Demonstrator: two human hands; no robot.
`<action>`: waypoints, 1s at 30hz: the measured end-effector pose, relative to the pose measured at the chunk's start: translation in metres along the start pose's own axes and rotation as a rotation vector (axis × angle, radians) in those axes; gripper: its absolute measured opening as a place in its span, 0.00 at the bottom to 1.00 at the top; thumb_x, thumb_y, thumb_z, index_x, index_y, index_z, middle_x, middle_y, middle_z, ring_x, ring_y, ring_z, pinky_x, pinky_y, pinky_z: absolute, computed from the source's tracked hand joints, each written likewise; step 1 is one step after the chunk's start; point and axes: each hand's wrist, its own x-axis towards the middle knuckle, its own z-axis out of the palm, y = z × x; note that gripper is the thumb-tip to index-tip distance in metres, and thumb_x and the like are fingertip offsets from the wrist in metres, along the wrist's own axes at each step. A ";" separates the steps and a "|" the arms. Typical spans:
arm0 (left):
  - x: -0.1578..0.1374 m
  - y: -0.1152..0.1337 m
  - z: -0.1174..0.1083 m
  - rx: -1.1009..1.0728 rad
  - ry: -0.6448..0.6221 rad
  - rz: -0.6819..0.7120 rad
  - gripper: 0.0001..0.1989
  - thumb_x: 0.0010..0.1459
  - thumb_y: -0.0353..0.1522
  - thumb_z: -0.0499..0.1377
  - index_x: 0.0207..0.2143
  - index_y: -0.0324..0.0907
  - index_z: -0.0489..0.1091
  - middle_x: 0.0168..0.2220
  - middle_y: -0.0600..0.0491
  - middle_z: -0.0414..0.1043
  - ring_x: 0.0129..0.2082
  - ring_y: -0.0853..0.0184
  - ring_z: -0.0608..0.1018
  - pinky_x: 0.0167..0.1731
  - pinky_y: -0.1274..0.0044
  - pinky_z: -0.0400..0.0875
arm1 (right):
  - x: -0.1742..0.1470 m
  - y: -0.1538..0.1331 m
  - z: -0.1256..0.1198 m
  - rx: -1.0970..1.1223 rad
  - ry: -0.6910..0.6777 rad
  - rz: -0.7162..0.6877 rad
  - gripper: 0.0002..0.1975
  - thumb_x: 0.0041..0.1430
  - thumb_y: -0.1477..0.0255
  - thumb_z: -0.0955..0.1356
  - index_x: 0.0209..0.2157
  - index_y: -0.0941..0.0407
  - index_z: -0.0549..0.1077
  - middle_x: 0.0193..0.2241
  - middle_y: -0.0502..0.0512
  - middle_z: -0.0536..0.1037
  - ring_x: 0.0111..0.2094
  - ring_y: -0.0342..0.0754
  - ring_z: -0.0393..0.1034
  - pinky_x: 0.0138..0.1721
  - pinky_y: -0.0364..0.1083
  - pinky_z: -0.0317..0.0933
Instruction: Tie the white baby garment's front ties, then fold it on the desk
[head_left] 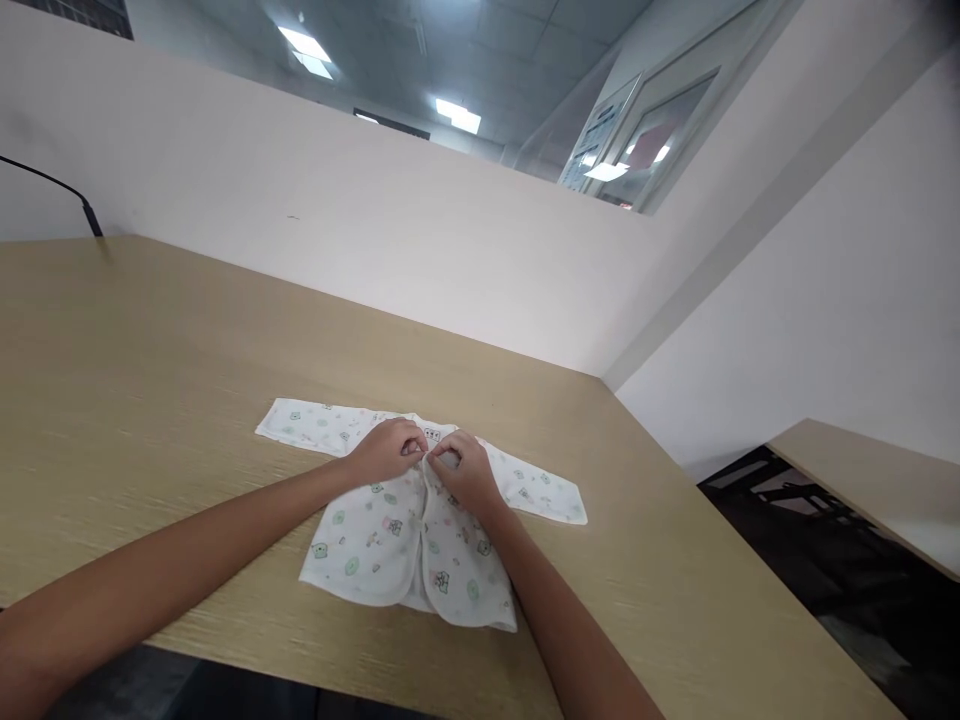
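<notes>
Small white cotton baby shirt with pastel animal print [390,540] lies flat on light wood-grain table [150,400], sleeves spread left and right, front panels meeting down centre. Left hand [386,450] and right hand [465,472] close together at neckline, fingers pinched on top of front opening, seemingly working uppermost fastener. Judged: fastening barely under way; lower front edges hang loose, part slightly at hem. No containers in view. White partition wall [375,230] behind table; black cable [60,190] far left.
</notes>
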 end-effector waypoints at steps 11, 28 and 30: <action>-0.003 0.001 0.000 0.046 -0.004 0.014 0.07 0.59 0.29 0.58 0.34 0.43 0.77 0.30 0.54 0.72 0.33 0.65 0.73 0.34 0.75 0.63 | -0.004 -0.004 -0.003 0.019 -0.009 0.035 0.05 0.58 0.72 0.69 0.30 0.53 0.78 0.34 0.54 0.79 0.41 0.51 0.72 0.48 0.50 0.63; -0.006 0.001 0.001 0.097 -0.036 0.073 0.07 0.62 0.29 0.56 0.37 0.43 0.74 0.32 0.54 0.72 0.34 0.66 0.73 0.34 0.75 0.62 | -0.005 -0.004 -0.007 -0.003 -0.114 -0.043 0.03 0.62 0.72 0.66 0.35 0.54 0.73 0.37 0.53 0.76 0.44 0.51 0.68 0.47 0.49 0.59; -0.006 0.004 0.000 0.099 -0.027 0.067 0.06 0.62 0.31 0.56 0.36 0.43 0.73 0.32 0.54 0.72 0.34 0.66 0.73 0.35 0.75 0.62 | -0.005 -0.004 -0.007 -0.009 -0.123 -0.049 0.03 0.63 0.72 0.66 0.35 0.54 0.73 0.38 0.54 0.76 0.44 0.51 0.68 0.47 0.49 0.59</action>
